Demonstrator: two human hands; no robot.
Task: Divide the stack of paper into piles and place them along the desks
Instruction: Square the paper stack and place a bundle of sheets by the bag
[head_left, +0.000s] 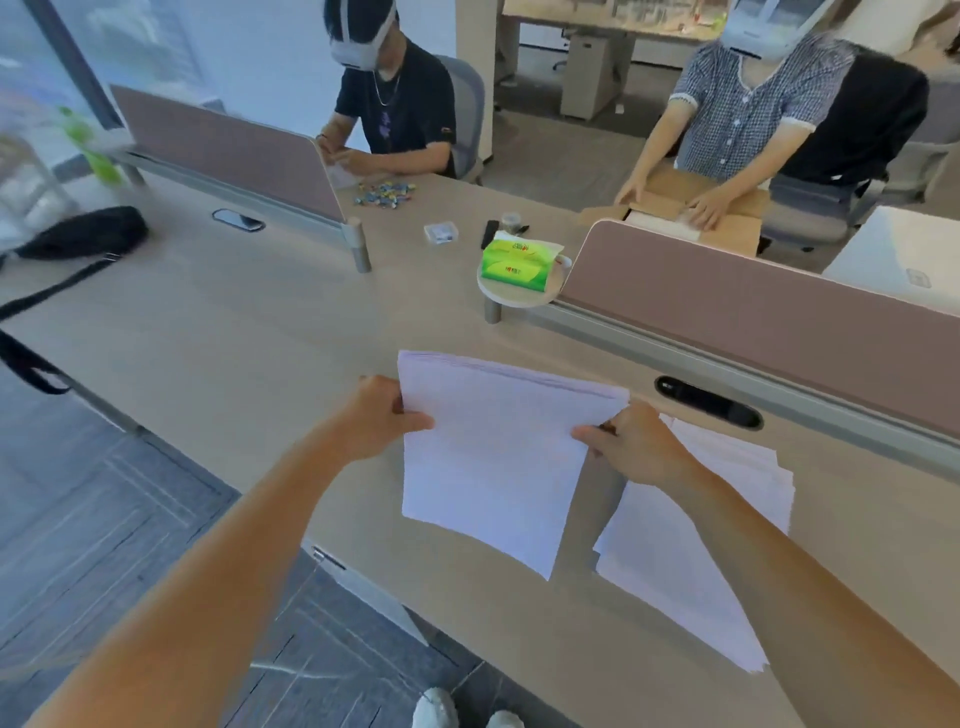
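**Status.** The left grip (382, 415) and the right grip (636, 444) are both clenched on the paper stack (493, 457), one on each side edge with the thumbs on top. The stack is held over the desk (234, 322) with its near corner drooping. A separate pile (670, 561) lies just beside it, under the right forearm.

**Hazards.** An edge-only pinch may let the lower sheets slide or fan out. The right forearm could drag the pile toward the near desk edge.

**Clearance.** Bare desk runs left toward the black bag (83, 234). The partition (753, 312) and the tissue box (517, 265) bound the far side.
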